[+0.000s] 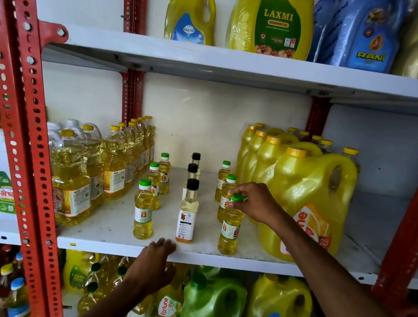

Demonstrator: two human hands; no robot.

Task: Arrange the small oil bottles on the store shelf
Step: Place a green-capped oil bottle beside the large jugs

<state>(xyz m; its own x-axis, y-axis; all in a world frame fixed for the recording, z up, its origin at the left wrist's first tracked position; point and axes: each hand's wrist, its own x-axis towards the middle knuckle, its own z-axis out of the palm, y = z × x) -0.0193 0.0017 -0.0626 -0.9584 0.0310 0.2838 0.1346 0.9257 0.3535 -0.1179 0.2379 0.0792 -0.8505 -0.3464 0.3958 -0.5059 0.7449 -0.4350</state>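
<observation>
On the white middle shelf (111, 225) small oil bottles stand upright in three rows running front to back. The left row has three green-capped bottles, the front one (143, 209) nearest me. The middle row has three black-capped bottles, the front one (188, 211) with a white and orange label. The right row has three green-capped bottles. My right hand (253, 201) pinches the green cap of the right row's front bottle (230, 232), which stands on the shelf. My left hand (156, 264) rests with its fingers on the shelf's front edge, holding nothing.
Large clear oil bottles (75, 173) crowd the shelf's left side, and big yellow jugs (307, 200) fill the right. Red slotted uprights (30, 131) frame the rack. More jugs stand on the shelf above (272, 18) and the shelf below (211, 313).
</observation>
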